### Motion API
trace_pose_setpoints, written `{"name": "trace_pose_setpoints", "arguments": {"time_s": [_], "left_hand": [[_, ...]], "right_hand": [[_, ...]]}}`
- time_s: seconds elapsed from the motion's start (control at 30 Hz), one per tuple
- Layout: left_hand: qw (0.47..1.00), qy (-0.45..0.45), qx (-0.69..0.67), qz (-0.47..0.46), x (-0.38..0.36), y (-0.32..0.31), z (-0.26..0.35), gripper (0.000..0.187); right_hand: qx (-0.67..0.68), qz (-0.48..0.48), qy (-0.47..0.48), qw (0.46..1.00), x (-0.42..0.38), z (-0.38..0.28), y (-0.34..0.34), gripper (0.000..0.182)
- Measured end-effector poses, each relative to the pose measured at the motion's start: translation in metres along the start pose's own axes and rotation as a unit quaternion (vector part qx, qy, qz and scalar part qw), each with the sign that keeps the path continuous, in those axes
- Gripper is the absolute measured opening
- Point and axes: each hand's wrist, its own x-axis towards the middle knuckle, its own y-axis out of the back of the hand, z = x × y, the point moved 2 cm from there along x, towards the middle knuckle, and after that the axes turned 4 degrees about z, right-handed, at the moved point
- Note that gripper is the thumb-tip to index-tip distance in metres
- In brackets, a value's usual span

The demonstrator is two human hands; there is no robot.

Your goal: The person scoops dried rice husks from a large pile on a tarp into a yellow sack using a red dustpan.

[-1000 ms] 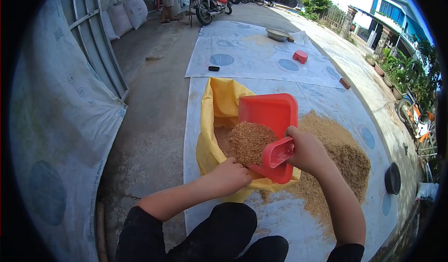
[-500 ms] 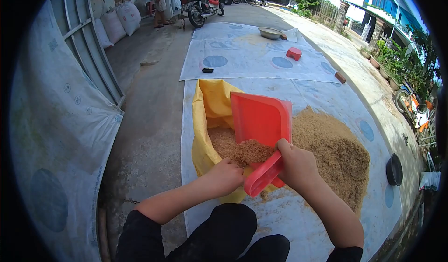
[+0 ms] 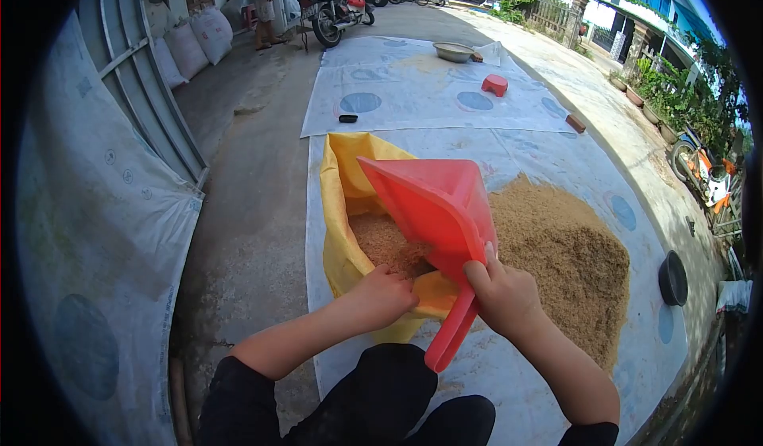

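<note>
My right hand (image 3: 502, 297) grips a red dustpan (image 3: 445, 196) near where its handle meets the pan. The dustpan is tilted on its side over the mouth of a yellow sack (image 3: 337, 220). Loose brown husk-like material (image 3: 380, 238) lies inside the sack, and some is falling off the pan's lower edge, slightly blurred. Closed on the sack's near rim is my left hand (image 3: 385, 297), its fingertips partly hidden. To the right of the sack spreads a pile of the same husk-like material (image 3: 564, 267).
Sack and pile rest on a pale tarp (image 3: 509, 150). Farther off are a red stool (image 3: 494, 85), a metal basin (image 3: 455, 52), a black object (image 3: 348, 119) and a brick (image 3: 575, 123). A black bowl (image 3: 672, 278) stands right. A person (image 3: 265, 9) stands near a motorbike (image 3: 338, 15).
My right hand has turned the dustpan leftward onto its side, and its load has slid off toward the sack. My left hand has stayed at the sack's rim.
</note>
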Motion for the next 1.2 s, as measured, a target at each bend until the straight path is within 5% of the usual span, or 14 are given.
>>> {"name": "trace_pose_setpoints", "arguments": {"time_s": [0.07,0.43,0.63,0.87,1.0,1.07,1.13,1.2], "left_hand": [[0.995,0.008,0.030,-0.094,0.002,0.000,0.001,0.018],[0.989,0.054,0.030,-0.134,0.006,-0.001,0.012,0.020],[0.985,0.062,0.003,-0.163,0.014,0.006,0.024,0.036],[0.990,0.085,-0.001,-0.113,0.039,-0.007,0.047,0.050],[0.994,0.086,0.003,-0.063,0.057,-0.023,0.056,0.050],[0.991,0.102,-0.007,-0.090,0.066,-0.028,0.061,0.050],[0.989,0.114,-0.006,-0.095,0.071,-0.028,0.070,0.049],[0.987,0.125,-0.003,-0.099,0.074,-0.031,0.075,0.048]], "right_hand": [[-0.018,0.023,0.016,0.999,-0.004,0.000,-0.001,0.015],[-0.027,0.080,0.016,0.996,-0.029,0.011,0.012,0.018],[0.174,0.182,-0.198,0.947,-0.083,0.037,0.020,0.028],[0.173,0.268,-0.427,0.846,-0.192,0.063,0.013,0.027],[0.144,0.329,-0.388,0.849,-0.273,0.069,-0.011,0.028],[0.335,0.350,-0.558,0.674,-0.326,0.067,-0.041,0.033],[0.290,0.296,-0.701,0.580,-0.367,0.056,-0.062,0.040],[0.299,0.307,-0.721,0.545,-0.398,0.039,-0.082,0.042]]}}
